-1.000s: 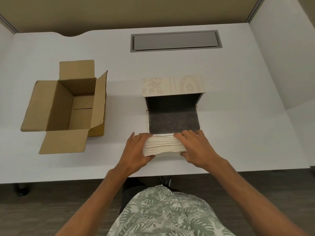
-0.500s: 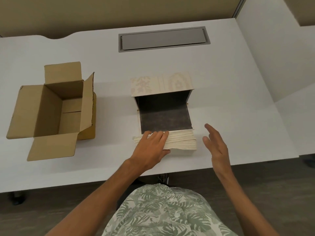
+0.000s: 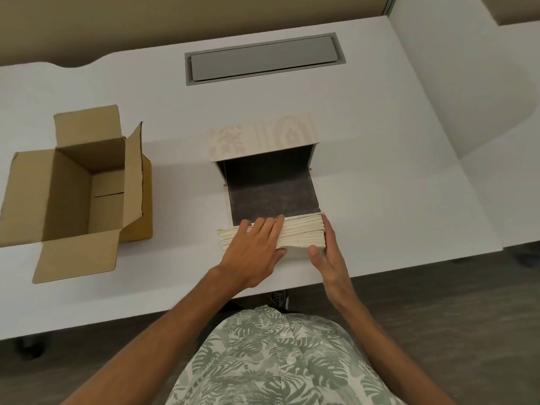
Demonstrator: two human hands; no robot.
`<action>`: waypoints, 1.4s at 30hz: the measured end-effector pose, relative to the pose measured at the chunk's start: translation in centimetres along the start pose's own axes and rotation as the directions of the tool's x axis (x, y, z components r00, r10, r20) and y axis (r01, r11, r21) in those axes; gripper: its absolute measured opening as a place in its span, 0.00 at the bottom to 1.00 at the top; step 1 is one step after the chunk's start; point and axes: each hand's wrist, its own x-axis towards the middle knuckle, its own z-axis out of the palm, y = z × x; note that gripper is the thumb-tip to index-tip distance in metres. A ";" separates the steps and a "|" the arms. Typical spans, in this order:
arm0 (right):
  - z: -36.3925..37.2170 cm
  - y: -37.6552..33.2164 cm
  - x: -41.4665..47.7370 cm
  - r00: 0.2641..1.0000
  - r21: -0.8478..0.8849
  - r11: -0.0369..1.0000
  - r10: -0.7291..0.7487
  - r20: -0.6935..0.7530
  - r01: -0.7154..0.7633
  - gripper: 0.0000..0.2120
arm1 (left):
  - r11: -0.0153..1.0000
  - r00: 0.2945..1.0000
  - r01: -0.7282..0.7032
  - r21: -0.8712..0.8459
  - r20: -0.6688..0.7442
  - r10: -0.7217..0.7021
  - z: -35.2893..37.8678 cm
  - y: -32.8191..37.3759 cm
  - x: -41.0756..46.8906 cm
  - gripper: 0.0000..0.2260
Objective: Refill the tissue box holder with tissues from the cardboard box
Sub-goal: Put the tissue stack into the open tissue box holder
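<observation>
The tissue box holder [image 3: 271,197] lies open at the middle of the white desk, its dark inside showing and its patterned cream lid [image 3: 261,138] at the far side. A cream stack of tissues [image 3: 304,233] lies on the desk at the holder's near edge. My left hand [image 3: 254,249] rests flat on top of the stack's left half, fingers spread. My right hand [image 3: 328,255] stands edge-on against the stack's right end, thumb at its near corner. The cardboard box [image 3: 73,182] sits at the left, flaps open, nothing visible inside.
A grey cable hatch [image 3: 263,59] is set into the white desk [image 3: 394,176] at the back. A white partition [image 3: 467,68] rises along the right. The desk's near edge runs just below my hands, with dark floor beyond it.
My right hand let go of the stack, swung out to the right, then came back against the stack's right end. My left hand shifted onto the top of the stack.
</observation>
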 end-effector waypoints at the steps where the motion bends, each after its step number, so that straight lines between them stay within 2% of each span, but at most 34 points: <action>1: 0.0 0.0 0.0 1.000 -0.001 1.000 -0.005 -0.002 0.005 0.36 | 1.000 1.000 -0.001 0.002 0.004 0.001 0.0 0.1 0.0 0.30; 6: 0.1 0.0 0.2 0.999 -0.005 1.000 -0.009 -0.038 0.009 0.38 | 1.000 1.000 -0.003 0.016 0.010 0.003 -0.1 0.2 0.1 0.30; 12: 0.3 0.2 0.0 0.999 -0.003 1.000 -0.016 -0.042 0.016 0.39 | 1.000 0.999 -0.002 0.008 -0.038 0.002 -0.1 0.3 0.2 0.26; 18: 0.1 0.4 0.2 0.999 -0.009 1.000 -0.017 -0.043 0.016 0.40 | 1.000 0.999 0.011 0.001 -0.049 -0.011 -0.2 0.4 0.1 0.28; 25: 0.2 0.6 0.2 1.000 -0.029 0.999 -0.017 -0.020 0.017 0.42 | 1.000 0.997 0.015 -0.026 -0.071 -0.016 -0.1 0.4 0.1 0.25; 29: -0.2 0.9 0.5 0.999 -0.127 0.992 -0.009 0.040 0.014 0.46 | 1.000 0.997 0.011 -0.015 -0.076 -0.012 0.1 0.4 0.1 0.25; 33: -2.6 1.0 1.9 0.999 -0.240 0.970 -0.029 0.027 0.035 0.50 | 1.000 0.996 0.011 -0.027 -0.084 -0.013 0.2 0.4 0.1 0.23; 38: -4.7 0.5 4.1 0.991 -0.405 0.907 -0.074 0.113 0.114 0.39 | 0.999 0.996 0.006 -0.035 -0.093 -0.009 0.3 0.4 0.1 0.22; 42: -5.0 0.4 5.1 0.987 -0.438 0.887 -0.096 0.131 0.145 0.36 | 0.999 0.996 0.007 -0.034 -0.090 -0.010 0.2 0.4 0.1 0.22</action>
